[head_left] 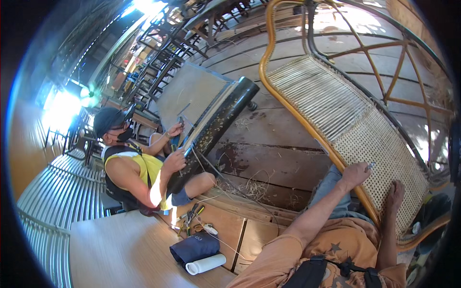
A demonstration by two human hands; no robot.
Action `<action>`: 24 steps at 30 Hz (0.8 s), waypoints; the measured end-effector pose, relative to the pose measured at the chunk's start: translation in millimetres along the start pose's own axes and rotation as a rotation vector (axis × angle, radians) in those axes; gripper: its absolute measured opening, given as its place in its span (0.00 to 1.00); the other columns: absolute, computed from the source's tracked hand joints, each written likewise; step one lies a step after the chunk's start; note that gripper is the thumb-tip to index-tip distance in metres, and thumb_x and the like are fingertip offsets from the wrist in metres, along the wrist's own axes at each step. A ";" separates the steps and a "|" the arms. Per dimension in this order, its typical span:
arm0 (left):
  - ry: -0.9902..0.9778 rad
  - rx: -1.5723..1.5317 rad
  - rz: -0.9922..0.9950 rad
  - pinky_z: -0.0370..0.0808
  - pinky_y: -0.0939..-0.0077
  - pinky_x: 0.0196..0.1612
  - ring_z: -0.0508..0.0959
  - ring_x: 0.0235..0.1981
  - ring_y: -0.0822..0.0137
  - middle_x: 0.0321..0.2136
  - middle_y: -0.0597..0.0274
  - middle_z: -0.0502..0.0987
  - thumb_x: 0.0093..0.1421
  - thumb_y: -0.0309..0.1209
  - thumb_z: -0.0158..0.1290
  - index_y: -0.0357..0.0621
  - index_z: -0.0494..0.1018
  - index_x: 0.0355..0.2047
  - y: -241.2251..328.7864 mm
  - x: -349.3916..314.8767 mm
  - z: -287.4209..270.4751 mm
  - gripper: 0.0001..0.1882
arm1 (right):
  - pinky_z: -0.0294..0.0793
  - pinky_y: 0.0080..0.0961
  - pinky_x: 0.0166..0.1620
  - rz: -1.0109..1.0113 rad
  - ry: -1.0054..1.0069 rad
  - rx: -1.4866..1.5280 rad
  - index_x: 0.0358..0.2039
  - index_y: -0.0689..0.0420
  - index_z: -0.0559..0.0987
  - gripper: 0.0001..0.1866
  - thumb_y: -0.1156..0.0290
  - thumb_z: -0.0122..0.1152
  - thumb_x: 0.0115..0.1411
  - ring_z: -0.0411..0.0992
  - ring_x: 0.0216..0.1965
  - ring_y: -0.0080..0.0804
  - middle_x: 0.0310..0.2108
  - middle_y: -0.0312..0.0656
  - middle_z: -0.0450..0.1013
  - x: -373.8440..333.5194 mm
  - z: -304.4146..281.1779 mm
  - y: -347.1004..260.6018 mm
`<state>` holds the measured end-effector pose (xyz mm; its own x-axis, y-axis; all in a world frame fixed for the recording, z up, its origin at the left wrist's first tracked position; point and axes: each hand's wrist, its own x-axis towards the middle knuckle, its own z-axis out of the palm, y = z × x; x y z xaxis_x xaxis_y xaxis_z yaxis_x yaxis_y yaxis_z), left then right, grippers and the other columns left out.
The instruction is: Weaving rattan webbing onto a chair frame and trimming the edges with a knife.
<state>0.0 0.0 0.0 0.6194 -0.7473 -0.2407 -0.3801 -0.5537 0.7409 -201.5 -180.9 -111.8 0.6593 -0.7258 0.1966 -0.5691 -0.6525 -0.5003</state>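
Note:
A curved chair frame (270,79) of orange-brown rattan leans across my lap. Its panel of woven cane webbing (384,161) has a finished open mesh near me and plain parallel strands (319,96) farther off. My left hand (355,175) rests at the frame's left edge, closed around a small object whose shiny tip (371,165) pokes out over the mesh; the rest is hidden in the fist. Against the right part of the webbing lies my right hand (395,196), its fingers curled in, and what they pinch is too small to tell.
At the left a seated co-worker (129,165) handles cane strands by a dark padded roll (211,132). Pliers and cutters (192,213), a navy pouch (194,247) and a white cylinder (206,264) lie on the wooden bench (115,245). Cane scraps (249,187) litter the floor planks.

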 end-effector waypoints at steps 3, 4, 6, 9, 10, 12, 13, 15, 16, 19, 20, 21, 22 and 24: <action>-0.080 0.057 0.059 0.71 0.53 0.39 0.76 0.37 0.46 0.32 0.44 0.76 0.55 0.47 0.48 0.42 0.73 0.32 -4.9 -5.2 -1.8 0.19 | 0.64 0.35 0.52 -0.012 0.092 0.032 0.38 0.62 0.74 0.10 0.73 0.49 0.58 0.65 0.46 0.47 0.43 0.52 0.68 -22.9 -4.4 -17.5; -0.103 0.083 0.086 0.71 0.53 0.40 0.76 0.37 0.46 0.33 0.44 0.76 0.56 0.46 0.48 0.42 0.73 0.33 -7.5 2.8 7.0 0.19 | 0.65 0.36 0.49 -0.070 0.124 0.034 0.36 0.63 0.74 0.09 0.74 0.49 0.56 0.66 0.44 0.49 0.40 0.52 0.69 -15.9 -7.0 -10.8; -0.129 0.126 0.054 0.71 0.53 0.40 0.76 0.38 0.45 0.33 0.44 0.76 0.57 0.45 0.46 0.41 0.73 0.34 -10.5 16.8 15.3 0.19 | 0.67 0.40 0.40 -0.121 0.229 0.145 0.32 0.61 0.73 0.07 0.78 0.49 0.52 0.65 0.36 0.49 0.32 0.50 0.67 1.9 -3.6 -8.9; -0.207 0.154 0.018 0.70 0.57 0.33 0.76 0.30 0.48 0.25 0.48 0.76 0.58 0.46 0.46 0.39 0.74 0.31 -3.2 18.8 -3.8 0.20 | 0.67 0.40 0.42 -0.202 0.325 0.165 0.33 0.58 0.75 0.07 0.77 0.52 0.53 0.67 0.38 0.47 0.33 0.47 0.70 11.3 1.8 -28.8; -0.211 0.239 0.029 0.69 0.59 0.32 0.76 0.28 0.50 0.24 0.49 0.76 0.58 0.46 0.47 0.39 0.74 0.31 0.0 17.9 -8.5 0.21 | 0.67 0.39 0.43 -0.123 0.230 0.196 0.35 0.59 0.75 0.08 0.76 0.53 0.53 0.67 0.38 0.47 0.34 0.48 0.71 12.8 -6.7 -32.6; -0.255 0.234 -0.061 0.71 0.59 0.33 0.77 0.29 0.50 0.24 0.48 0.76 0.57 0.44 0.48 0.37 0.73 0.28 17.8 14.1 -20.7 0.20 | 0.68 0.36 0.45 0.109 0.017 0.276 0.39 0.59 0.75 0.11 0.72 0.55 0.56 0.69 0.40 0.46 0.36 0.48 0.72 26.9 -32.5 -41.8; -0.280 0.184 -0.074 0.70 0.61 0.31 0.76 0.27 0.53 0.22 0.49 0.75 0.57 0.44 0.49 0.36 0.72 0.27 23.0 14.9 -19.2 0.19 | 0.68 0.34 0.46 0.254 -0.110 0.321 0.43 0.59 0.75 0.13 0.68 0.55 0.59 0.69 0.41 0.45 0.37 0.47 0.73 35.9 -50.9 -42.8; -0.340 0.141 -0.077 0.70 0.63 0.30 0.76 0.24 0.56 0.20 0.50 0.74 0.56 0.44 0.51 0.36 0.72 0.25 30.9 27.1 -12.9 0.19 | 0.69 0.33 0.45 0.292 -0.061 0.390 0.43 0.60 0.75 0.13 0.68 0.54 0.60 0.70 0.40 0.45 0.37 0.47 0.73 56.3 -56.1 -33.4; -0.323 0.108 -0.124 0.69 0.65 0.30 0.75 0.23 0.57 0.19 0.51 0.73 0.56 0.44 0.51 0.36 0.72 0.24 33.8 31.9 -11.6 0.19 | 0.69 0.32 0.44 0.286 -0.033 0.476 0.43 0.60 0.75 0.12 0.68 0.53 0.61 0.71 0.39 0.44 0.36 0.48 0.73 67.6 -55.3 -31.2; -0.308 0.130 -0.165 0.69 0.65 0.30 0.73 0.22 0.58 0.18 0.51 0.72 0.57 0.43 0.52 0.36 0.71 0.24 46.1 51.7 -7.6 0.19 | 0.71 0.30 0.42 0.229 -0.105 0.422 0.42 0.59 0.75 0.11 0.70 0.51 0.61 0.72 0.37 0.44 0.37 0.48 0.72 110.1 -47.7 -30.5; -0.289 0.178 -0.154 0.69 0.64 0.30 0.73 0.22 0.57 0.18 0.51 0.73 0.57 0.43 0.52 0.36 0.71 0.25 57.7 58.7 -3.4 0.19 | 0.71 0.33 0.41 0.302 -0.211 0.559 0.39 0.58 0.75 0.10 0.69 0.50 0.61 0.72 0.37 0.43 0.35 0.47 0.72 120.9 -37.0 -23.7; -0.258 0.224 -0.153 0.69 0.63 0.30 0.74 0.23 0.56 0.19 0.50 0.73 0.57 0.44 0.51 0.36 0.71 0.26 62.0 65.2 -1.6 0.20 | 0.72 0.36 0.40 0.363 -0.327 0.702 0.35 0.57 0.75 0.09 0.67 0.49 0.61 0.71 0.36 0.42 0.32 0.45 0.71 130.3 -25.1 -23.6; -0.262 0.322 -0.101 0.69 0.60 0.32 0.74 0.24 0.51 0.21 0.48 0.73 0.58 0.45 0.49 0.36 0.71 0.28 61.0 74.9 4.1 0.20 | 0.72 0.36 0.40 0.383 -0.334 0.702 0.35 0.57 0.75 0.09 0.67 0.49 0.61 0.71 0.36 0.42 0.32 0.45 0.71 134.8 -16.6 -23.3; -0.294 0.313 -0.132 0.69 0.59 0.32 0.74 0.25 0.50 0.21 0.48 0.74 0.59 0.46 0.48 0.36 0.71 0.28 68.5 89.2 9.1 0.21 | 0.72 0.34 0.39 0.022 -0.402 0.216 0.35 0.55 0.76 0.08 0.69 0.50 0.60 0.69 0.32 0.35 0.30 0.41 0.71 143.4 0.3 -25.5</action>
<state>22.9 -108.0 23.6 0.4721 -0.7102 -0.5223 -0.5285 -0.7022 0.4771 -92.3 -268.3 -71.1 0.8108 -0.5688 -0.1380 -0.4978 -0.5461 -0.6738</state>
